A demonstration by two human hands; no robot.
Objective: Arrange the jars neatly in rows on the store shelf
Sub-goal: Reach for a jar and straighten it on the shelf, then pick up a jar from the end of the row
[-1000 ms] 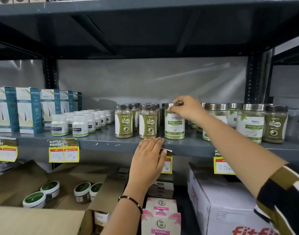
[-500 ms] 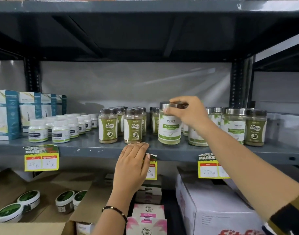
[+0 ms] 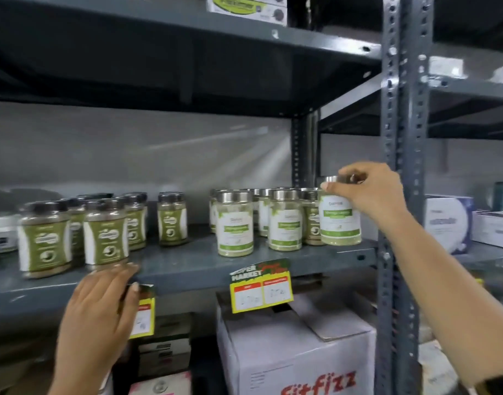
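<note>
Jar (image 3: 340, 220), white-labelled with a steel lid, stands at the right end of the shelf (image 3: 187, 266), beside two like jars (image 3: 235, 223); your right hand (image 3: 367, 192) grips it by the lid. Your left hand (image 3: 99, 315) lies flat and open-fingered against the shelf's front edge, covering part of a yellow tag (image 3: 143, 312), just below the dark-labelled jars (image 3: 106, 232).

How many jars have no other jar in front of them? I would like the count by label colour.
Dark-green-label jars: 3
White-label jars: 3, one held by the right hand
Total: 6
</note>
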